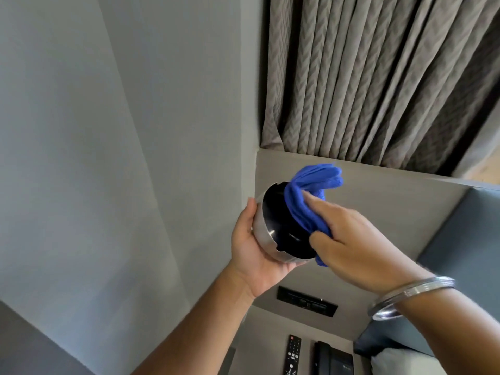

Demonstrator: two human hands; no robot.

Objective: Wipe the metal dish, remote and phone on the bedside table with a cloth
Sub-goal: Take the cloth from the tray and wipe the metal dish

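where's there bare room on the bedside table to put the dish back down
Bare top shows between the wall panel and the remote, and left of the remote. Crowded lower right: the phone lies close beside the remote. The rest is out of frame.

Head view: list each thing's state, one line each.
Dish: lifted, tilted, in left hand.
Cloth: bunched, pressed into dish by right hand.
Remote: flat on table, untouched.
Phone: on table, untouched.
Curtain: drawn.
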